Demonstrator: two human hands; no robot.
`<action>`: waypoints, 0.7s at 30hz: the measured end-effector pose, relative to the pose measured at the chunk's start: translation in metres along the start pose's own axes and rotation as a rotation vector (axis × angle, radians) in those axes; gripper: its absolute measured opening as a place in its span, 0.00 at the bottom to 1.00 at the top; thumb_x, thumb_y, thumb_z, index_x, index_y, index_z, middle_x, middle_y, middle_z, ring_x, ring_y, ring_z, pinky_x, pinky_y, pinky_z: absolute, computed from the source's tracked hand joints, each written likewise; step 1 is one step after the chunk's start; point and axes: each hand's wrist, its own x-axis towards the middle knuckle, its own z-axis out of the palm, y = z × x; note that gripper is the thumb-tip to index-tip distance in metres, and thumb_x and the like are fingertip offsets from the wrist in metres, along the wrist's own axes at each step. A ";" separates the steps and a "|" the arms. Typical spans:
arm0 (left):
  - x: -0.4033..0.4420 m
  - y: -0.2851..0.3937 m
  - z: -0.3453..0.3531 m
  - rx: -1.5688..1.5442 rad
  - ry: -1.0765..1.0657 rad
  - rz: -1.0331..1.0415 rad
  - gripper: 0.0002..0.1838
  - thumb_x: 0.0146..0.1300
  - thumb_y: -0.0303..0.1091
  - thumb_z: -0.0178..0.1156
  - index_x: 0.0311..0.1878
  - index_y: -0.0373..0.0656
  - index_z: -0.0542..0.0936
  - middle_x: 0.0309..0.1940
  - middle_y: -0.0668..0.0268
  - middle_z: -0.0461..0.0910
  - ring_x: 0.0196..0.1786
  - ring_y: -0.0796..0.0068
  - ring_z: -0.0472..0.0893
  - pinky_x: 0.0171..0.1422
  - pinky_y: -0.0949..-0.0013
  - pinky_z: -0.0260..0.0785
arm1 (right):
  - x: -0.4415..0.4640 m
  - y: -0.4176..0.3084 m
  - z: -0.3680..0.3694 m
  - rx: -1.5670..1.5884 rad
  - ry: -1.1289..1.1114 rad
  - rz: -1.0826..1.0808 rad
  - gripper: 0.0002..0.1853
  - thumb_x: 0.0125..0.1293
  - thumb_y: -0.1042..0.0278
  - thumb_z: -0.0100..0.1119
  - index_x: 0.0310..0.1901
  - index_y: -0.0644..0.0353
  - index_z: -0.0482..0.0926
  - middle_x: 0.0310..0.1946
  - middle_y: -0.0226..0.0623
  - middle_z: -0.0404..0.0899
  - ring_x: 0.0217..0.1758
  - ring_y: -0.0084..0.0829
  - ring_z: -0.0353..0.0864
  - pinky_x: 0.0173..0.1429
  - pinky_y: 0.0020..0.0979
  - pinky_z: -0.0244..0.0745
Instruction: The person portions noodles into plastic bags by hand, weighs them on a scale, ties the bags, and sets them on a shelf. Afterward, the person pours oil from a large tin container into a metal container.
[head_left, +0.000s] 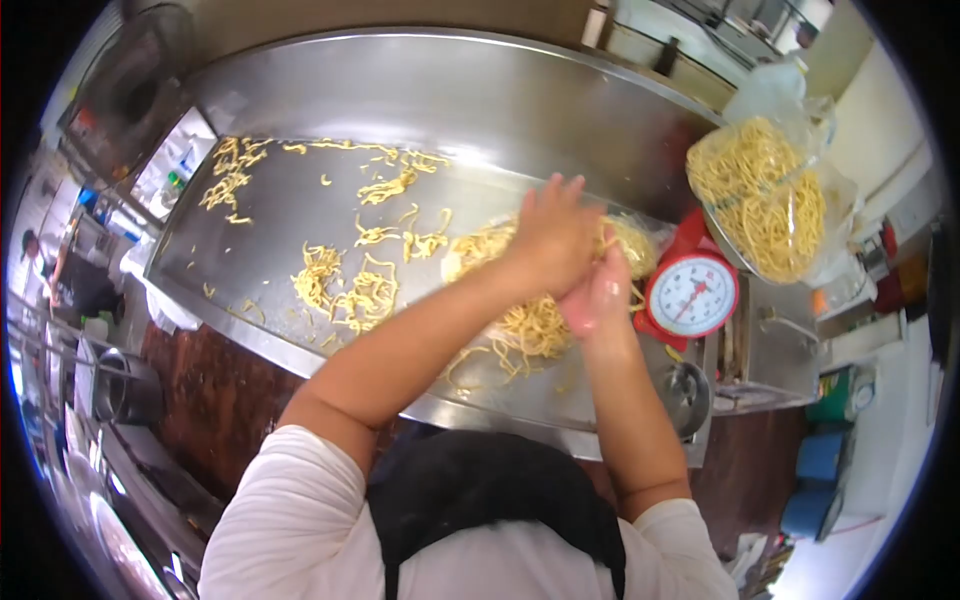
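Observation:
My left hand (556,238) is over the noodle pile with its fingers stretched out and somewhat apart. Its heel meets my right hand (597,295), whose wet-looking palm faces up and whose fingers extend, partly hidden by the left. A few strands show near the right fingertips; I cannot tell whether they cling to the hand or lie behind it. Beneath both hands, yellow noodles (535,328) are heaped on the steel table (490,400). A clear bag of noodles (632,250) lies just behind the hands. A red dial scale (692,292) stands to their right.
Loose noodle clumps (318,278) are scattered over the table's left half. A large clear bag of noodles (765,195) sits above the scale. A metal bowl (685,398) rests at the front right corner. A fan (130,85) stands left; another person (85,275) is farther off.

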 end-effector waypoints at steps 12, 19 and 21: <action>-0.090 -0.030 0.054 -0.896 0.040 -0.668 0.23 0.67 0.52 0.53 0.32 0.37 0.78 0.18 0.66 0.73 0.23 0.76 0.71 0.28 0.70 0.64 | -0.002 -0.062 0.038 -0.265 0.165 -0.147 0.18 0.69 0.44 0.48 0.30 0.48 0.70 0.14 0.19 0.60 0.10 0.15 0.53 0.11 0.20 0.46; -0.080 -0.023 0.036 -0.462 -0.003 -0.461 0.28 0.63 0.52 0.58 0.16 0.39 0.72 0.09 0.66 0.66 0.16 0.78 0.63 0.21 0.66 0.58 | -0.056 -0.138 0.092 -0.501 0.009 -0.389 0.16 0.68 0.47 0.53 0.29 0.49 0.69 0.15 0.19 0.61 0.10 0.14 0.52 0.14 0.19 0.47; -0.079 -0.029 0.034 -0.420 0.018 -0.464 0.27 0.63 0.51 0.59 0.16 0.39 0.72 0.09 0.65 0.66 0.14 0.76 0.63 0.20 0.65 0.58 | -0.067 -0.161 0.105 -0.571 -0.031 -0.492 0.14 0.67 0.48 0.55 0.34 0.49 0.72 0.19 0.20 0.65 0.14 0.13 0.58 0.15 0.19 0.50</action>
